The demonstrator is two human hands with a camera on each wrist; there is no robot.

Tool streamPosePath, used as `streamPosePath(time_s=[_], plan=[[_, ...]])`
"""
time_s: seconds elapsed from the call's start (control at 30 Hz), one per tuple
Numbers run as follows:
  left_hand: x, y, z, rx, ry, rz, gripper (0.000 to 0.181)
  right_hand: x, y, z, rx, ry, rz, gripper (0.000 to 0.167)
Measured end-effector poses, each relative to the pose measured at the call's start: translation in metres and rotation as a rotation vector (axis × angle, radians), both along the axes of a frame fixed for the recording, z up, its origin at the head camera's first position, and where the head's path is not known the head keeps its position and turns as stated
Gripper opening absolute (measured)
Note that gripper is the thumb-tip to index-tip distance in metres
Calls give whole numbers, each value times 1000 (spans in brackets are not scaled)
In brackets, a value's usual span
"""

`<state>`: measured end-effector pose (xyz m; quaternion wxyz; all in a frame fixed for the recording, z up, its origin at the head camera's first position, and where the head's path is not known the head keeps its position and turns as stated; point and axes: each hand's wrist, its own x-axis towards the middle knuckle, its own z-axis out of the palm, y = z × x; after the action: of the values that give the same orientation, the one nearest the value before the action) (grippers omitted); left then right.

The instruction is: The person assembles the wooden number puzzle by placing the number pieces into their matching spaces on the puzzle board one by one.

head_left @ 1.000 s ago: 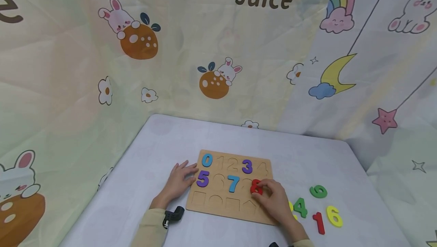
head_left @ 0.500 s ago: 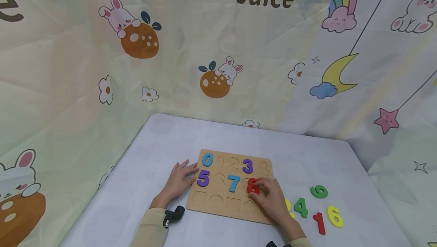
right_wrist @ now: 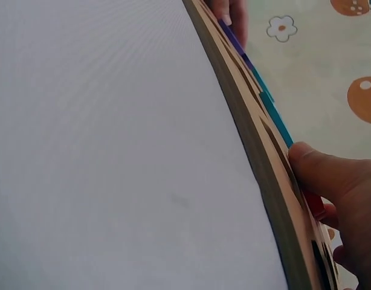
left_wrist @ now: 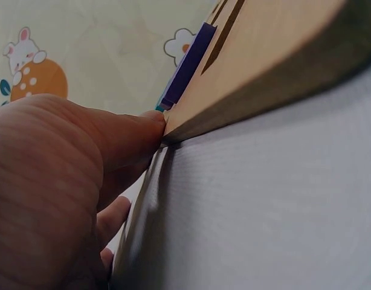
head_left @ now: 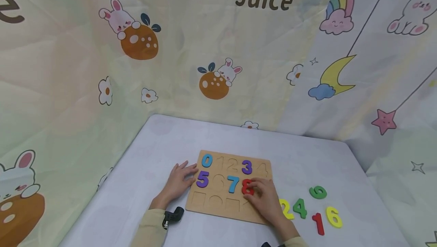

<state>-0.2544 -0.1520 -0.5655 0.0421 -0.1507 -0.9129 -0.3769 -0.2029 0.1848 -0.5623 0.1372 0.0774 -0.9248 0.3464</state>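
Observation:
A wooden number board [head_left: 211, 190] lies on the table, holding a blue 0 [head_left: 206, 160], purple 3 [head_left: 247, 167], purple 5 [head_left: 202, 179] and blue 7 [head_left: 233, 184]. My right hand [head_left: 266, 197] pinches the red 8 [head_left: 247, 187] on the board, just right of the 7; in the right wrist view the red piece [right_wrist: 313, 204] is partly covered by the fingers. With fingers spread, my left hand [head_left: 179, 180] touches the board's left edge; the left wrist view shows the thumb against that edge, beside a purple piece [left_wrist: 188, 65].
Right of the board lie loose numbers: a yellow 2 [head_left: 286, 209], green 4 [head_left: 300, 208], red 1 [head_left: 318, 224], yellow 6 [head_left: 334, 217] and a green number [head_left: 318, 192]. A printed cloth [head_left: 170, 49] hangs behind the white table [head_left: 164, 137].
My right hand has shifted left with the red 8, bringing it close to the blue 7, and more of the yellow 2 shows. My left hand has stayed at the board's edge.

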Motion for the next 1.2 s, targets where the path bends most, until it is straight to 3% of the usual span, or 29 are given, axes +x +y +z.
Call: streamPosePath(time_s=[0.5, 0.77, 1.2], plan=[[2, -1, 0, -8, -9, -4, 34, 1, -2, -8, -24, 15, -28, 26], [1, -1, 2, -13, -5, -9, 35, 2, -3, -4, -38, 45, -34, 22], [0, -2, 0, -1, 3, -13, 34, 4, 0, -6, -205, 49, -61, 17]])
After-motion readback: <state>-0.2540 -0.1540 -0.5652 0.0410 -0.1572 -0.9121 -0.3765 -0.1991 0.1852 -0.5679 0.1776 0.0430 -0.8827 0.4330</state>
